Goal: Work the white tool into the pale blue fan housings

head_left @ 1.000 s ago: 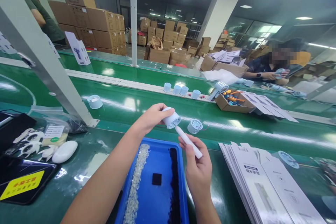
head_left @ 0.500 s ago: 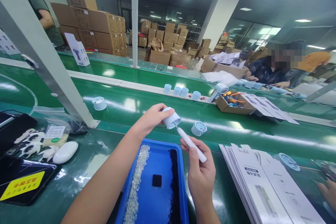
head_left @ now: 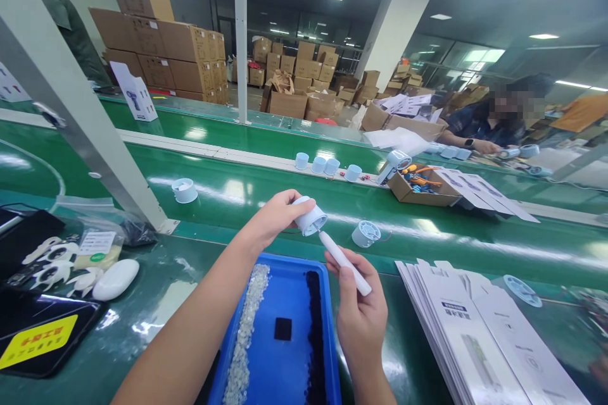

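Frame centre: left hand (head_left: 278, 218) clamped around a small pale-blue round housing (head_left: 310, 216), open face tilted toward lower right. Right hand (head_left: 358, 313) wrapped on a white pen-shaped tool (head_left: 342, 259), tip touching the housing's open face. Both are held in the air above the far edge of the blue tray (head_left: 289, 370).

Containers:
- Blue tray, bottom centre: a strip of small translucent pieces (head_left: 247, 329) along its left side, a dark strip (head_left: 314, 323) along the right, one small black square (head_left: 283, 328) on the bare floor between them.
- Open cardboard box (head_left: 418, 190), right of centre on the green belt (head_left: 237, 193): orange and blue parts inside; can't tell what they are. A pale-blue device (head_left: 394, 163) leans at its left edge.
- Clear bag (head_left: 97, 247), left side: white label, pale contents, too blurred to tell.

Loose on the belt: one round housing (head_left: 365, 233) just right of the hands, another (head_left: 184, 190) at left, a row of four pale-blue cups (head_left: 327, 166) further back.

Lower right: stack of flat printed cartons (head_left: 479, 335). Lower left: white oval piece (head_left: 115, 279), white fan blades (head_left: 52, 259).

Upper right: another person's forearm (head_left: 468, 142) rests on the far table.
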Tool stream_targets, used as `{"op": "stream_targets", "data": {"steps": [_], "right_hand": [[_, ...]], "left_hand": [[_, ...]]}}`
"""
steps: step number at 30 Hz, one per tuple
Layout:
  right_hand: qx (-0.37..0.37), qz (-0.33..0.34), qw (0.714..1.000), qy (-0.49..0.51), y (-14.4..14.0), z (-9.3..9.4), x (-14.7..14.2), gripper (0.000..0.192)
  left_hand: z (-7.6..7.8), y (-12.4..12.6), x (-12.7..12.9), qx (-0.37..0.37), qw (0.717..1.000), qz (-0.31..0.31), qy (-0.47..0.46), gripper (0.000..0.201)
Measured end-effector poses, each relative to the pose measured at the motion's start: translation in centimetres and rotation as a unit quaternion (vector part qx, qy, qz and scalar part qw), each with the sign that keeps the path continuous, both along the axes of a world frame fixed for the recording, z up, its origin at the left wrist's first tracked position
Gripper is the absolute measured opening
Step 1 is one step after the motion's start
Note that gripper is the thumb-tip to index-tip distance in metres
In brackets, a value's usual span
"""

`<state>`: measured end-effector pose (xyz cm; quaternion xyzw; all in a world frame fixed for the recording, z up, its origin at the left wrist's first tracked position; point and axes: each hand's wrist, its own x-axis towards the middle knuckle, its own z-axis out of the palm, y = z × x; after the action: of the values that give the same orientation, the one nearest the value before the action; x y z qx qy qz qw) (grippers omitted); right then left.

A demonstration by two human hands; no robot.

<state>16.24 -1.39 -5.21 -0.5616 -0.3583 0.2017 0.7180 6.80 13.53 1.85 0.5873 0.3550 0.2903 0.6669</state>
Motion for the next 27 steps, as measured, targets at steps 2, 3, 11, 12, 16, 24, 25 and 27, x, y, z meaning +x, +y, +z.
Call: {"op": "stream_targets", "data": {"steps": [2, 3, 11, 12, 16, 24, 25, 27], "right_hand": [[-0.003, 0.014, 1.000, 0.004, 0.0, -0.2, 0.0, 0.026], [-0.007, 0.019, 1.000, 0.004, 0.1, -0.4, -0.1, 0.028], [-0.141, 0.134, 0.979, -0.069, 0.5, -0.3, -0.9, 0.040], [-0.139, 0.152, 0.977, -0.056, 0.5, -0.3, -1.1, 0.042], [-0.114, 0.168, 0.978, 0.037, 0.4, -0.4, -1.8, 0.047], [-0.117, 0.181, 0.969, 0.124, 0.9, 0.2, -1.8, 0.056], [-0.116, 0.172, 0.971, 0.115, 1.0, 0.3, -1.7, 0.056], [-0.113, 0.153, 0.977, 0.091, 1.0, 0.3, -1.3, 0.055]], "left_hand": [[0.1, -0.3, 0.2, 0.005, 1.000, -0.009, 0.013, 0.032], [0.1, -0.4, 0.3, 0.013, 1.000, -0.009, 0.021, 0.030], [0.6, -3.0, 2.4, 0.165, 0.966, 0.180, -0.090, 0.045], [0.5, -3.2, 2.6, 0.175, 0.959, 0.204, -0.085, 0.048], [-0.3, -3.8, 3.2, 0.099, 0.966, 0.207, -0.122, 0.050], [-1.0, -3.1, 2.3, 0.121, 0.968, 0.146, -0.166, 0.037], [-0.8, -2.9, 1.9, 0.156, 0.970, 0.108, -0.153, 0.031], [-0.4, -2.5, 1.1, 0.196, 0.974, 0.009, -0.113, 0.025]]}}
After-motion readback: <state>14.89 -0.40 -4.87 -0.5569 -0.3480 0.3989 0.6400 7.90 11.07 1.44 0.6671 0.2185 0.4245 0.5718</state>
